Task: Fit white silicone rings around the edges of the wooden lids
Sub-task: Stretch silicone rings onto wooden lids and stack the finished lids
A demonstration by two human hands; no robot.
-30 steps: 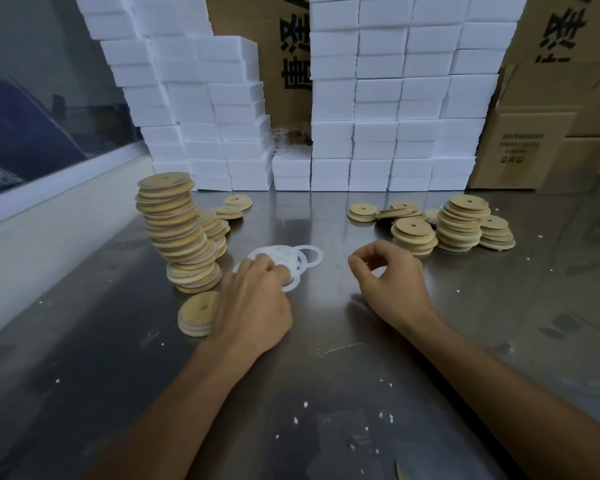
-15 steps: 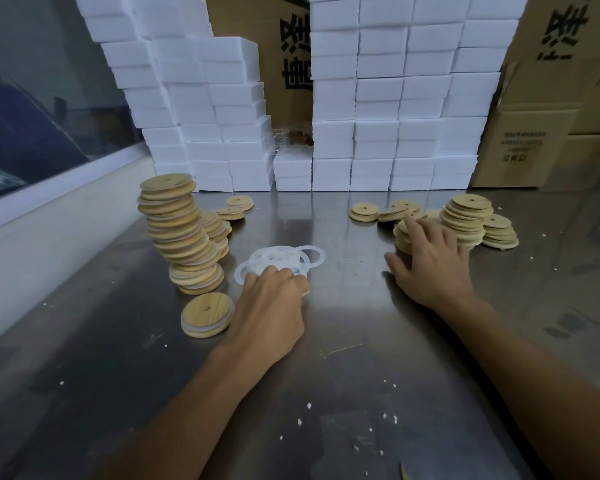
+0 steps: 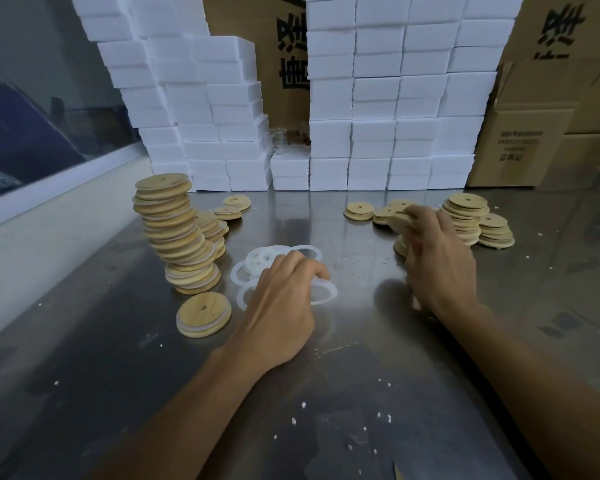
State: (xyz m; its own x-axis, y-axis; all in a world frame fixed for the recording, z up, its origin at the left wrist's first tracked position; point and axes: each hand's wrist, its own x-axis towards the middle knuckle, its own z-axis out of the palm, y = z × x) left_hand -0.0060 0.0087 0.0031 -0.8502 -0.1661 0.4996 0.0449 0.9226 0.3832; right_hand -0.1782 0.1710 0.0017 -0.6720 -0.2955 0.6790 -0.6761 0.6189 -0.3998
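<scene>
The left hand (image 3: 284, 303) curls over the loose silicone rings (image 3: 274, 258), fingers pinching one ring (image 3: 321, 289) just right of the leaning lid stack (image 3: 177, 233). Farther right of that stack, the right hand (image 3: 437, 258) grips a wooden lid (image 3: 400, 220) — lifted off the counter (image 3: 361, 393).

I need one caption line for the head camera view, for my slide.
Left hand picks a white silicone ring while right hand lifts a round wooden lid.
</scene>
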